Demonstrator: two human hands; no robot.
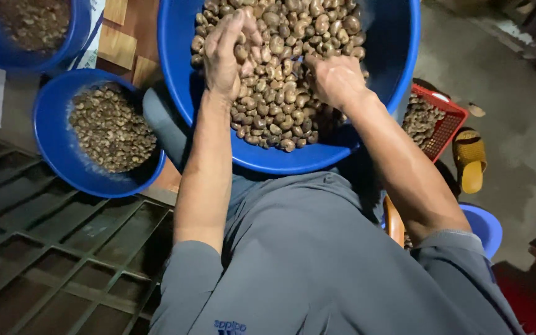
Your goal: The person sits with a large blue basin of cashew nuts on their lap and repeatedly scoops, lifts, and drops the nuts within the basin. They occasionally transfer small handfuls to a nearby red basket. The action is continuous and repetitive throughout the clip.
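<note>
Both hands work the nuts (280, 74) in the top-centre basin (398, 56), mostly unsorted: left hand (227, 53) fingers pinching one nut, right hand (336, 77) curled, fingers hidden.

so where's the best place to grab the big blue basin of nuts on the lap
By the big blue basin's bare rim at both sides, one hand each, coming from outside. The near rim presses against the lap, and the left hand and right hand are in the nuts.

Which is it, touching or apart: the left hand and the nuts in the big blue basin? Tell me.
Touching. The head view shows the left hand lying on the nuts, fingers among them.
</note>
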